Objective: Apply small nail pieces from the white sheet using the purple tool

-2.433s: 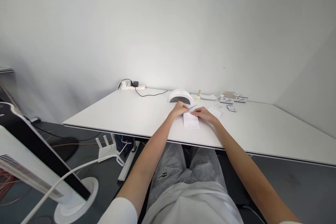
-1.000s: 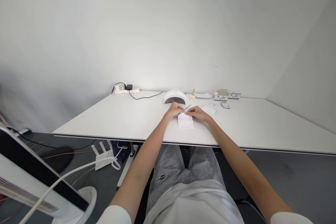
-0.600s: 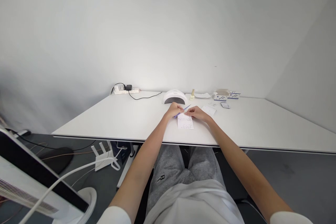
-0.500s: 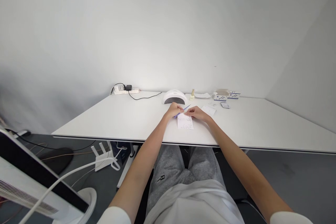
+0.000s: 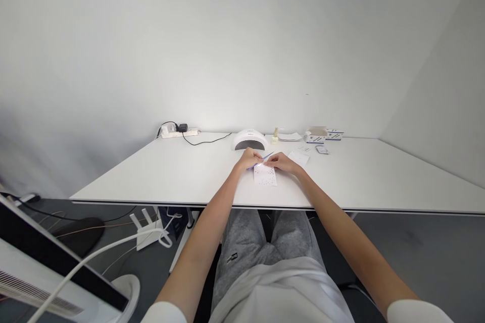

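Observation:
Both my hands rest on the white table [image 5: 182,176] over a small white sheet [image 5: 265,176] dotted with tiny marks. My left hand [image 5: 248,159] is closed around a thin purple tool [image 5: 268,155] that points to the right, toward my right hand. My right hand [image 5: 279,161] lies at the sheet's top edge with its fingers curled together; what it pinches is too small to make out.
A white dome-shaped lamp [image 5: 248,140] stands just behind my hands. Small boxes [image 5: 322,135], cards [image 5: 299,156] and a small bottle [image 5: 275,136] sit at the back right. A power strip [image 5: 178,132] with a black cable lies at the back left. A white device [image 5: 45,267] stands on the floor at left.
My hands have stayed at the top edge of the dotted sheet. The view has tilted slightly, so everything sits a little lower-left than before.

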Motion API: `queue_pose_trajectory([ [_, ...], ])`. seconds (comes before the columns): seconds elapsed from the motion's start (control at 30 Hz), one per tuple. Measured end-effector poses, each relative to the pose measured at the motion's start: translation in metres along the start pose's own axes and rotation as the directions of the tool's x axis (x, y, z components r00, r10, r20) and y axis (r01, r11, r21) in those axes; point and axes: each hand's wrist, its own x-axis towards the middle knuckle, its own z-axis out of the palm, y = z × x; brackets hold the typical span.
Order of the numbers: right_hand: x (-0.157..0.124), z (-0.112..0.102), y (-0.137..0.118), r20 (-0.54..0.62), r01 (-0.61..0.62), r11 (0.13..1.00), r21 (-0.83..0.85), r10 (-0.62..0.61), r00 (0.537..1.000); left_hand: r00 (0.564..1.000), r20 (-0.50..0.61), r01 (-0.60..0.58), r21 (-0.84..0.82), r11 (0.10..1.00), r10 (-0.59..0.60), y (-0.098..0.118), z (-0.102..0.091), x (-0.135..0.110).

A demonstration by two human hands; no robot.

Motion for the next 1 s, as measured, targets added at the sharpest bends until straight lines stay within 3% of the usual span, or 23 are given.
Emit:
queue_pose_trajectory([
  [1.0,0.003,-0.0003,0.0058,0.001,0.011,1.0,0.008,-0.011,1.0,0.999,0.049,0.022,0.007,1.0,-0.022,0.0075,-0.0033,-0.0088],
])
